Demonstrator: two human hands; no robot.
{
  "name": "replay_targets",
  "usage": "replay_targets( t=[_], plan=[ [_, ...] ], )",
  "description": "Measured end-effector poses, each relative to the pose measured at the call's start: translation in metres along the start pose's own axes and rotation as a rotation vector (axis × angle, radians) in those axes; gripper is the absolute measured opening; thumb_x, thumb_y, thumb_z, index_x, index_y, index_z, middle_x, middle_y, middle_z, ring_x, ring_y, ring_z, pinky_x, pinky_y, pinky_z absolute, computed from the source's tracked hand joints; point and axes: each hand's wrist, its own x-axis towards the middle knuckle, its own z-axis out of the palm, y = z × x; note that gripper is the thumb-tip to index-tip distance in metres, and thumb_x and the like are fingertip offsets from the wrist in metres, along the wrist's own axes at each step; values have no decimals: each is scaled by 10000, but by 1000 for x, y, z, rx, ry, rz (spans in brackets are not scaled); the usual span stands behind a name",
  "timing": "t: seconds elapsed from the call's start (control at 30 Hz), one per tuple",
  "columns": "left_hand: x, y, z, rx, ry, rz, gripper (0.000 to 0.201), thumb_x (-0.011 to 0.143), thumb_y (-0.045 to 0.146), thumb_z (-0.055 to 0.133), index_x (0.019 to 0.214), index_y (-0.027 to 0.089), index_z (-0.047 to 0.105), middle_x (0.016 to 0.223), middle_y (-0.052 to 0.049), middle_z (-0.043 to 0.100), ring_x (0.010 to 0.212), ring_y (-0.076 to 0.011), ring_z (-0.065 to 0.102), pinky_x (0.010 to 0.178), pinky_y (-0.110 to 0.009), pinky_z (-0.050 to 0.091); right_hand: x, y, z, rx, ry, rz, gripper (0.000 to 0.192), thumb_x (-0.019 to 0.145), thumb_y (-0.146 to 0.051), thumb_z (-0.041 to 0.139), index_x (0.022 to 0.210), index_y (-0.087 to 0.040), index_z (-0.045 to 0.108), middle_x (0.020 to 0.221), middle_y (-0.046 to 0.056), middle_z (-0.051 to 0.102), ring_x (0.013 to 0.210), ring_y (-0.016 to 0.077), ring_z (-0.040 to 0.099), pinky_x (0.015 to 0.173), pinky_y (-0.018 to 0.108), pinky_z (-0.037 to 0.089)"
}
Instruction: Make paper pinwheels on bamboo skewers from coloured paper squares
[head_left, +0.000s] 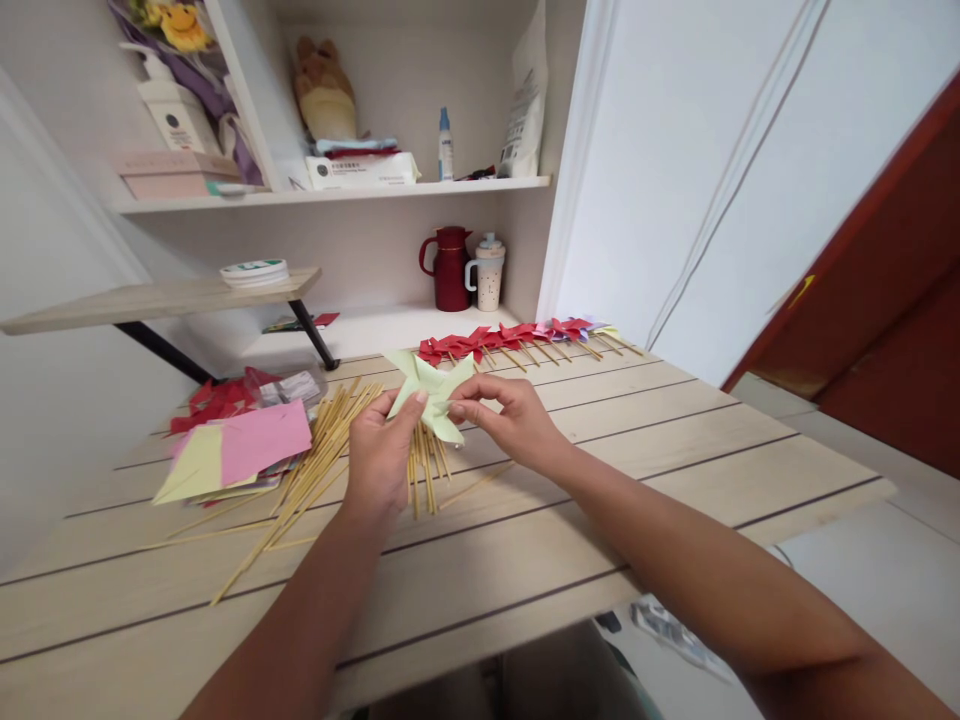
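Note:
A pale green paper pinwheel (441, 388) is held up over the table, its blades folded in toward the middle. My left hand (386, 445) grips it from the left, thumb pressed on its centre. My right hand (506, 415) pinches at its right side with thumb and fingertips closed; whether a small part is between them I cannot make out. Below the pinwheel lie several thin wooden sticks (426, 475). Left of my left hand spreads a bigger pile of sticks (319, 450), next to pink and yellow paper sheets (262, 445).
Red pinwheels on sticks (510, 340) lie in a row at the table's back. Behind them stand a dark red jug (452, 270) and a speckled cup (490, 275). A small raised shelf (165, 303) stands at left, with red paper pieces (217, 402) below it.

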Motion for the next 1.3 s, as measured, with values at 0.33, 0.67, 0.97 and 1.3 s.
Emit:
replay_targets(
  t=[0.33, 0.67, 0.97, 1.3],
  plan=[
    [-2, 4, 2, 2, 22, 4, 392, 705, 337, 870, 1029, 135, 781, 978, -97, 793, 899, -218, 724, 859, -336, 543, -3, 5, 1, -7, -40, -64, 182, 1002, -308, 572, 994, -208, 723, 823, 19, 746, 774, 145, 710, 749, 284, 591],
    [0, 3, -1, 14, 38, 25, 372, 722, 335, 858, 1037, 152, 787, 1041, -99, 792, 930, -214, 721, 869, -324, 535, -1, 4, -4, 71, -37, -78, 226, 1037, -336, 531, 1118, -213, 703, 836, 23, 745, 786, 142, 721, 777, 294, 581],
    [-1, 3, -2, 13, 25, 16, 373, 710, 351, 869, 1014, 153, 784, 982, -82, 791, 922, -208, 720, 884, -329, 529, -1, -1, -2, -69, -24, -62, 122, 900, -288, 728, 817, -207, 765, 790, 18, 763, 735, 156, 693, 716, 276, 548],
    [-1, 1, 0, -20, 4, -6, 402, 691, 359, 887, 1022, 154, 786, 978, -86, 792, 945, -226, 726, 914, -355, 533, -2, 0, 3, -41, 94, -34, 148, 894, -320, 729, 795, -213, 756, 730, 7, 747, 666, 146, 678, 660, 275, 550]
  ],
)
